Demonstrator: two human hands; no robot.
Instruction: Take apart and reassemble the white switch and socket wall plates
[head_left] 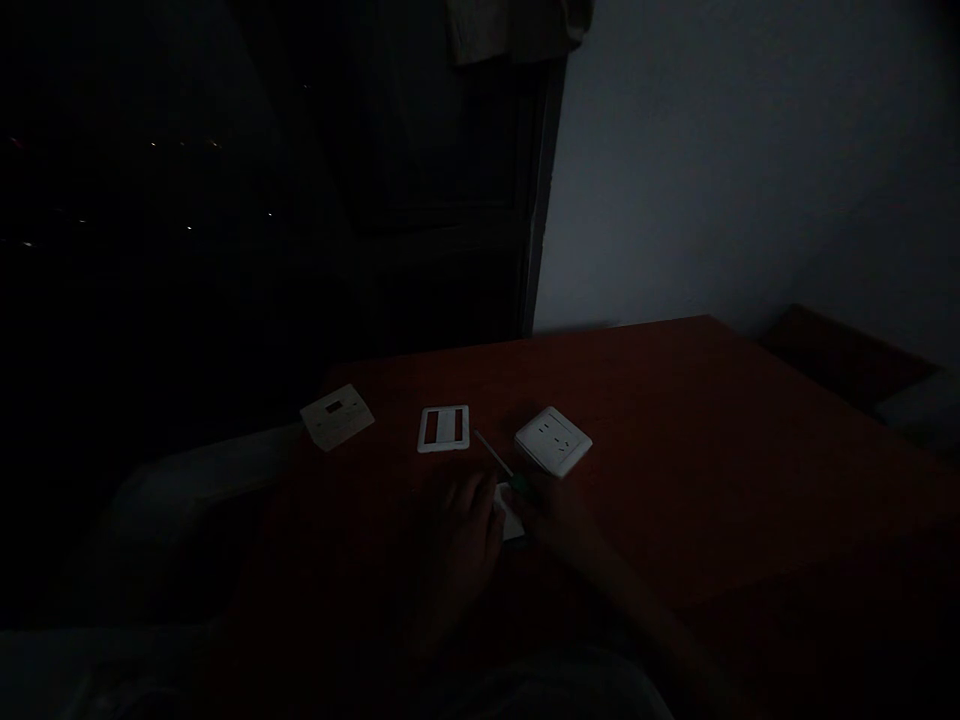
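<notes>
In the dim head view, my right hand point(561, 512) is closed around a screwdriver point(496, 456) with a green handle. Its thin metal shaft points away from me and to the left. A small white piece point(512, 522), perhaps part of a switch or socket, lies between my hands and is partly covered by them. My left hand point(472, 525) grips the left side of that piece with bent fingers. Just beyond my right hand is a white wall socket point(553, 441). A white frame point(444, 428) with two long openings lies past my left hand.
A pale square plate point(337, 416) with a small rectangular opening rests at the far left of the reddish-brown table point(660, 440). Behind the table stand a pale wall point(735, 170) and a dark window or door point(450, 200). Poor light hides much of the left side.
</notes>
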